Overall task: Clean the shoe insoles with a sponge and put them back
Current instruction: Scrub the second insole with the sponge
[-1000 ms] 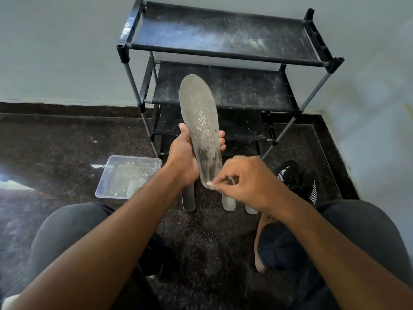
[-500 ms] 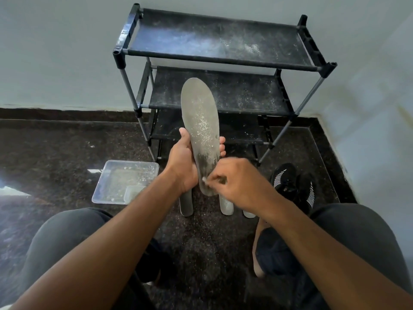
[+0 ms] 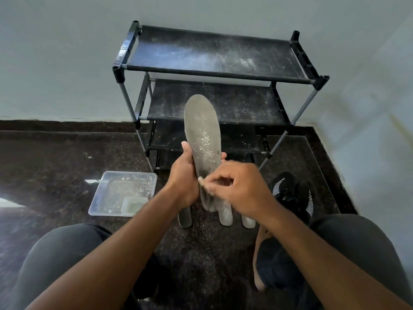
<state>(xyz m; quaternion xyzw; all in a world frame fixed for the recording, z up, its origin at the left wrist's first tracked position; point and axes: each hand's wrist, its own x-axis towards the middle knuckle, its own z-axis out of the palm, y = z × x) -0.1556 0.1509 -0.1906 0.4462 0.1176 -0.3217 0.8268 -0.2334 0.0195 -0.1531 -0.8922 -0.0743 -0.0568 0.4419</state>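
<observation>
i see my left hand (image 3: pixel 183 177) wrapped around the lower half of a grey insole (image 3: pixel 203 139), thumb on the near left edge and fingertips peeking past the right edge, so the grip is clamped on it. the insole stands nearly upright in front of me, toe end up, its face dusted with pale specks and darker towards the heel. my right hand (image 3: pixel 242 190) is at the heel part of that insole, fingers curled together and pinching a small pale sponge (image 3: pixel 201 179) against the insole's surface; only a bit of the sponge shows past the fingertips, and the hand is slightly blurred. below the hands, three more insoles (image 3: pixel 225 214) lie on the dark speckled floor (image 3: pixel 55 157), side by side and only partly in view. to the left sits a clear plastic tray (image 3: pixel 116 182) with a small pale block in its near right corner. to the right, a pair of black sneakers (image 3: pixel 292 193) with white stripes stands on the floor close to my right knee. behind everything, a black shoe rack (image 3: pixel 214 57) with dusty shelves stands against the pale wall.
</observation>
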